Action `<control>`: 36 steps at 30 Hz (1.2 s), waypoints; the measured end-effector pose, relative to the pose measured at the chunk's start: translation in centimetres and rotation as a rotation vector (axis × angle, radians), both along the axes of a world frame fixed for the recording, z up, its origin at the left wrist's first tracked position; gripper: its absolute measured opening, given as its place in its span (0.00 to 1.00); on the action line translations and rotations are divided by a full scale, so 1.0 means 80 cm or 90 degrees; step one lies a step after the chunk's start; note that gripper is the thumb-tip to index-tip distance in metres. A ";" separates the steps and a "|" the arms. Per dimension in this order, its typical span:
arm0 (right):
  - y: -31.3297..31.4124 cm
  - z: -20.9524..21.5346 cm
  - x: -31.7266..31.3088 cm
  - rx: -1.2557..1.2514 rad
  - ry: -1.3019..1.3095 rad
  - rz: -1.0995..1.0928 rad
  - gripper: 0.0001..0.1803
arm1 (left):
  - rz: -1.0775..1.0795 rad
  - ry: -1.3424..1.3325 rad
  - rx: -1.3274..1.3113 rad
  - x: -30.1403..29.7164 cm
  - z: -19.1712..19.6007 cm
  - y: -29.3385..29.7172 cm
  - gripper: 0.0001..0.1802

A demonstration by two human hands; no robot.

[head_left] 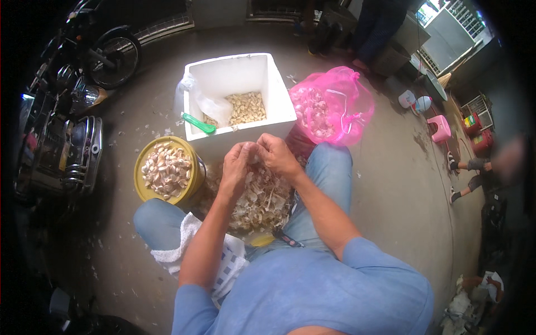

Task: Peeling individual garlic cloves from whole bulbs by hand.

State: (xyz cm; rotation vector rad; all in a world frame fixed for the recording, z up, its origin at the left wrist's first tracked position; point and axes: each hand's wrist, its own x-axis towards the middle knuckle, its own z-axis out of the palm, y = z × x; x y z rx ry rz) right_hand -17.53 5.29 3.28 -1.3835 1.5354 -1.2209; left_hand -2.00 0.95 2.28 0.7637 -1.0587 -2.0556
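My left hand [239,159] and my right hand [276,154] meet at the fingertips, both closed in a pinch. Whatever they pinch is too small and hidden to make out. Below them lies a heap of dry garlic skins [262,204] between my knees. Just beyond the hands stands a white foam box [279,95] with peeled garlic cloves [247,108] and a clear plastic bag [211,100] inside. A green-handled knife [199,123] rests on its near rim. Unpeeled garlic cloves [166,170] fill a yellow bucket [139,178] at the left.
A pink mesh bag of garlic [321,109] sits right of the box. A checked towel [226,262] lies over my left thigh. Motorcycles [84,84] stand at the left. Another person [385,25] stands at the back; a pink stool [440,128] is at the right.
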 end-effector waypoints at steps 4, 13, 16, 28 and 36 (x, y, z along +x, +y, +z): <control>0.005 0.002 0.024 -0.072 0.057 0.013 0.20 | 0.087 -0.042 -0.013 -0.005 -0.006 -0.003 0.16; 0.006 0.009 0.014 0.078 -0.290 0.047 0.14 | 0.087 0.071 0.129 0.004 -0.002 -0.008 0.14; 0.009 0.017 0.029 0.047 -0.273 0.015 0.14 | 0.129 0.148 0.192 0.002 -0.007 -0.013 0.19; 0.013 0.017 0.026 -0.005 0.122 0.050 0.09 | 0.114 -0.131 0.022 0.008 -0.011 -0.032 0.28; 0.021 0.006 0.013 -0.155 0.405 0.037 0.12 | 0.093 -0.086 0.035 0.031 0.003 -0.054 0.38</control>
